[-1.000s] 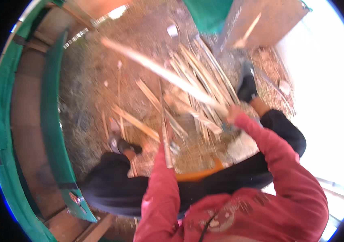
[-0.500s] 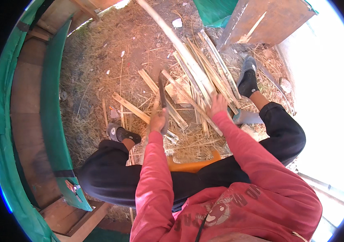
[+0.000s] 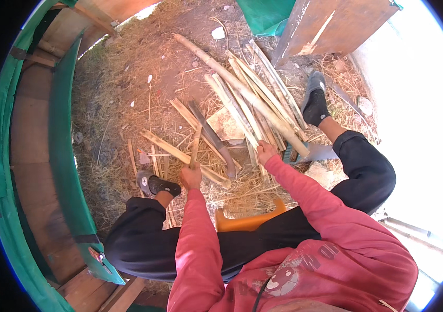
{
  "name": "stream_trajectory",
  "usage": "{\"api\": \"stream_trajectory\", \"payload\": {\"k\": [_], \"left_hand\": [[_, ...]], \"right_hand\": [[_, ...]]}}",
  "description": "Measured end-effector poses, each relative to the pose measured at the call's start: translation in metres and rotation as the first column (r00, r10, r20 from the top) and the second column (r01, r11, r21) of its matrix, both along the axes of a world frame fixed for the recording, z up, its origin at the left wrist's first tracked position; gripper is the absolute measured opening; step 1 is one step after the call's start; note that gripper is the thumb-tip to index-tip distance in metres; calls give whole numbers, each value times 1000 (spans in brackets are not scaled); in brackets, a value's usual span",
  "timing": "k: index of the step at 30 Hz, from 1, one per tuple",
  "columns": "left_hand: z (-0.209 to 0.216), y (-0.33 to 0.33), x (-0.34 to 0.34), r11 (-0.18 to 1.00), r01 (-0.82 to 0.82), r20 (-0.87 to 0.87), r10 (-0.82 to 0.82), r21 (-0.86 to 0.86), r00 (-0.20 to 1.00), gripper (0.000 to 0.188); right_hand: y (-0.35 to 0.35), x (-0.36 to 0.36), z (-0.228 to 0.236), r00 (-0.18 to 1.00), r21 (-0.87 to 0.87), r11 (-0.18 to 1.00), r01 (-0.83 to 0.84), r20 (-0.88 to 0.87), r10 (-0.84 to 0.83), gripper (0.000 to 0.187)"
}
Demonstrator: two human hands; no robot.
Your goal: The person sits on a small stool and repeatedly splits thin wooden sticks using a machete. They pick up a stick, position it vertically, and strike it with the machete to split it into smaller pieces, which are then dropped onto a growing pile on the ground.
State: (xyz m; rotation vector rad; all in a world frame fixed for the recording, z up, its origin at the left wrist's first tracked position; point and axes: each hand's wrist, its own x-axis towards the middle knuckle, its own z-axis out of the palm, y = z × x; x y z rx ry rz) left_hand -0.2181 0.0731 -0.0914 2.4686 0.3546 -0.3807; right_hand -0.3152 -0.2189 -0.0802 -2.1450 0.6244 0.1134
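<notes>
A short split stick is gripped in the closed left hand, its long axis running up and away. The long bamboo pole, slanting from upper left to lower right over the bamboo pile, is clasped near its lower end by the right hand. No container is seen.

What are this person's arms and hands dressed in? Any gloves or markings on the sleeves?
Both arms wear long, loose sleeves of a faded red-pink sweatshirt, creased along their length and reaching the wrists. The sleeves themselves look plain. The left hand and right hand are bare: no gloves, and no rings or watch that can be made out.
</notes>
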Motion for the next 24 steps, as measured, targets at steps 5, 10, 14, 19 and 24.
{"api": "stream_trajectory", "payload": {"k": [5,10,14,19,24], "left_hand": [[11,-10,-36,978,-208,32,208,7,978,69],[98,-65,-25,803,-497,-256,431,-329,865,49],[104,-94,-5,605,-311,-170,279,-733,945,51],[120,-137,9,548,-185,-238,-27,-816,971,62],[92,-177,11,486,-221,-198,100,-846,975,66]], "right_hand": [[39,14,26,982,260,959,114,116,-148,45],[70,-10,30,1000,398,917,20,12,-27,46],[98,-9,44,995,330,939,-95,37,88,40],[66,-7,68,981,359,933,-6,183,-64,38],[31,-4,98,993,575,818,19,85,-83,47]]}}
